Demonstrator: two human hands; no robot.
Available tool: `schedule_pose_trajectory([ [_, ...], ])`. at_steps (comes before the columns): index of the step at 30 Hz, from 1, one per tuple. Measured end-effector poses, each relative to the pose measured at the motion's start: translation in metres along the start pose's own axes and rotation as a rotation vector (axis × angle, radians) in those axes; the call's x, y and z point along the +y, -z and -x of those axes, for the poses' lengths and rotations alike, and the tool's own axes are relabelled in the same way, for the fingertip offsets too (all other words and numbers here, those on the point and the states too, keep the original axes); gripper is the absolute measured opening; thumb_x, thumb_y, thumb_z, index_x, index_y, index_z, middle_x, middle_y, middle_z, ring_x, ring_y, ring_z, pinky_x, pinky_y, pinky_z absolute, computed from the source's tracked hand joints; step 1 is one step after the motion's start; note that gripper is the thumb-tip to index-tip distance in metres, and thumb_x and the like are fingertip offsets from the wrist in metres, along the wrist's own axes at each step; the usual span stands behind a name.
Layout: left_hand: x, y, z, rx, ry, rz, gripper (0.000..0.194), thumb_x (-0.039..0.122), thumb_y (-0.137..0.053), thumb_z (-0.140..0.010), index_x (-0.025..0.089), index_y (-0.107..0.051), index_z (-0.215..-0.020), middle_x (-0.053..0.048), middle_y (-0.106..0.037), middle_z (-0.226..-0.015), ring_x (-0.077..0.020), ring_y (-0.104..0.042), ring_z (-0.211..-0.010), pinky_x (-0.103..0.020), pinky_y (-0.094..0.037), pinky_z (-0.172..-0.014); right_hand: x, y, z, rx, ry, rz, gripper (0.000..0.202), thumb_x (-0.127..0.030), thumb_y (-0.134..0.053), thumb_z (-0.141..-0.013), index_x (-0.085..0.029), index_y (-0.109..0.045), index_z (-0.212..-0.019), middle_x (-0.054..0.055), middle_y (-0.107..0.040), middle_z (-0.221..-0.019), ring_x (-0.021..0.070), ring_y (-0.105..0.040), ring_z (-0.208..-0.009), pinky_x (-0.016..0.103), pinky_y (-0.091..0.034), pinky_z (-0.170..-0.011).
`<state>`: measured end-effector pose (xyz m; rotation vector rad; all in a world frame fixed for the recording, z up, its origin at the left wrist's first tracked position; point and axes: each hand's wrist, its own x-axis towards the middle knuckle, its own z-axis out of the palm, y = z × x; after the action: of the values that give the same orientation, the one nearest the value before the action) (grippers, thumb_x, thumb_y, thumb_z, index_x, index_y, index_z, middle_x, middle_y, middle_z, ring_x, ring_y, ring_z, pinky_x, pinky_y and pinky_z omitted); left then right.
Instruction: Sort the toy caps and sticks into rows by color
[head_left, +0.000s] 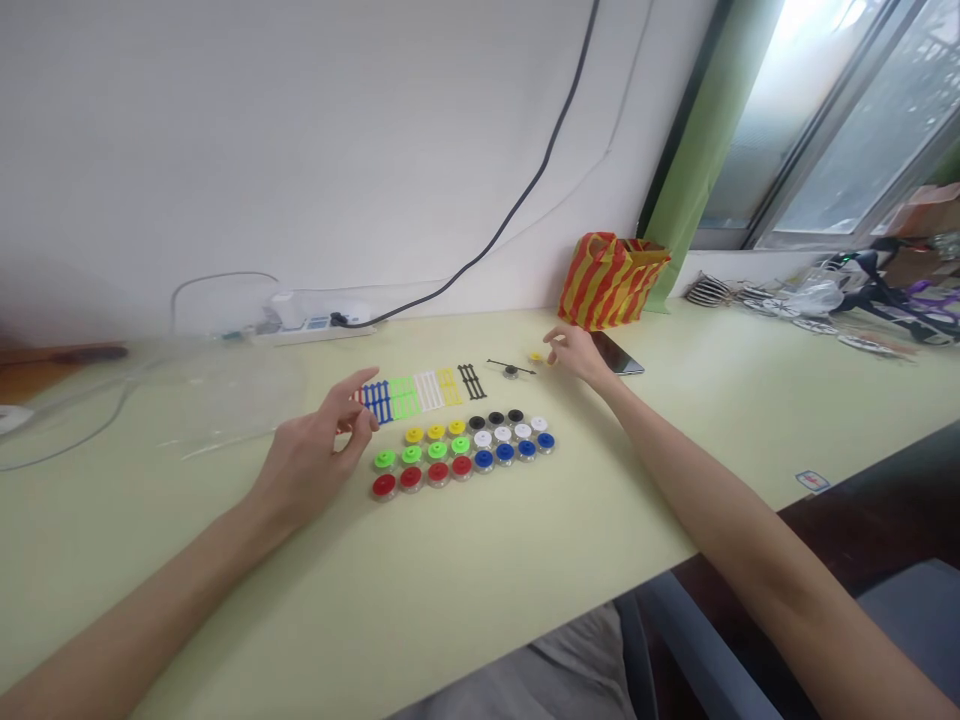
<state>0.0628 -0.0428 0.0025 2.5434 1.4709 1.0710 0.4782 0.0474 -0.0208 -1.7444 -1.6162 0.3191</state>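
Note:
My left hand (319,440) hovers over the table at the left end of a row of thin plastic sticks, its thumb and index finger apart. It partly covers the red sticks (357,397); blue sticks (379,401), green sticks (404,396), white sticks (430,390), yellow sticks (449,386) and black sticks (472,381) follow rightward. My right hand (574,353) is at the back, fingers slightly apart beside a yellow-topped disc (535,357); whether they touch is unclear. Left of that, a black stick lies across a black-topped disc (511,371).
Rows of clear discs with coloured tops, including red discs (411,479) and blue discs (505,453), stand in front. A phone (617,353) and a striped bag (611,285) lie beyond my right hand. A power strip (315,330) sits against the wall.

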Motion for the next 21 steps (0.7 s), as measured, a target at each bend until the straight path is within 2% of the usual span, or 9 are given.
schedule_pose_trajectory([
  [3,0.0,0.0,0.0,-0.007,0.002,-0.003,0.053,0.037,-0.046,-0.098,0.024,-0.047,-0.15,0.001,-0.08,-0.089,-0.019,-0.076,-0.078,-0.029,-0.055,-0.077,-0.005,0.0,0.002,-0.046,0.049,-0.032,0.034,-0.008,-0.046,-0.09,-0.012,-0.069,-0.115,0.007,-0.075,-0.071,0.0198,-0.071,-0.079,0.027,-0.047,-0.074],
  [6,0.0,0.001,0.0,-0.005,-0.006,-0.005,0.053,0.037,-0.046,-0.098,0.024,-0.047,-0.15,0.001,-0.08,-0.089,-0.0189,-0.076,-0.08,-0.029,-0.054,-0.078,-0.006,-0.001,0.001,-0.086,0.114,-0.041,0.036,-0.009,-0.044,-0.092,-0.013,-0.069,-0.118,0.007,-0.075,-0.077,0.0193,-0.069,-0.079,0.028,-0.047,-0.074],
  [10,0.0,0.0,0.0,-0.01,-0.014,0.009,0.053,0.036,-0.046,-0.098,0.023,-0.047,-0.15,0.001,-0.08,-0.088,-0.0192,-0.076,-0.082,-0.029,-0.055,-0.078,0.003,-0.002,-0.004,0.001,0.261,0.123,0.045,-0.002,-0.042,-0.09,-0.014,-0.074,-0.12,0.014,-0.072,-0.109,0.0237,-0.065,-0.102,0.034,-0.046,-0.09],
  [13,-0.001,-0.001,0.0,-0.005,-0.014,0.008,0.053,0.036,-0.046,-0.098,0.024,-0.047,-0.15,0.001,-0.08,-0.088,-0.0195,-0.076,-0.079,-0.029,-0.056,-0.077,0.01,-0.004,-0.005,-0.016,0.35,0.277,0.049,-0.002,-0.047,-0.091,-0.02,-0.075,-0.126,0.016,-0.065,-0.128,0.0294,-0.056,-0.119,0.041,-0.041,-0.102],
  [17,-0.001,-0.001,0.0,0.0,-0.021,0.003,0.052,0.036,-0.047,-0.098,0.025,-0.049,-0.148,0.001,-0.08,-0.088,-0.0194,-0.076,-0.077,-0.028,-0.055,-0.075,0.012,-0.008,-0.003,-0.082,0.366,0.369,0.038,-0.013,-0.053,-0.096,-0.021,-0.078,-0.123,0.016,-0.065,-0.129,0.0316,-0.054,-0.119,0.044,-0.038,-0.104],
  [21,-0.001,-0.001,0.0,-0.014,-0.013,0.005,0.051,0.038,-0.045,-0.099,0.024,-0.05,-0.148,0.002,-0.08,-0.088,-0.0178,-0.075,-0.075,-0.027,-0.054,-0.075,0.011,-0.013,-0.004,-0.038,0.314,0.322,0.031,-0.016,-0.052,-0.098,-0.017,-0.08,-0.112,0.016,-0.068,-0.12,0.0291,-0.055,-0.113,0.041,-0.039,-0.101],
])
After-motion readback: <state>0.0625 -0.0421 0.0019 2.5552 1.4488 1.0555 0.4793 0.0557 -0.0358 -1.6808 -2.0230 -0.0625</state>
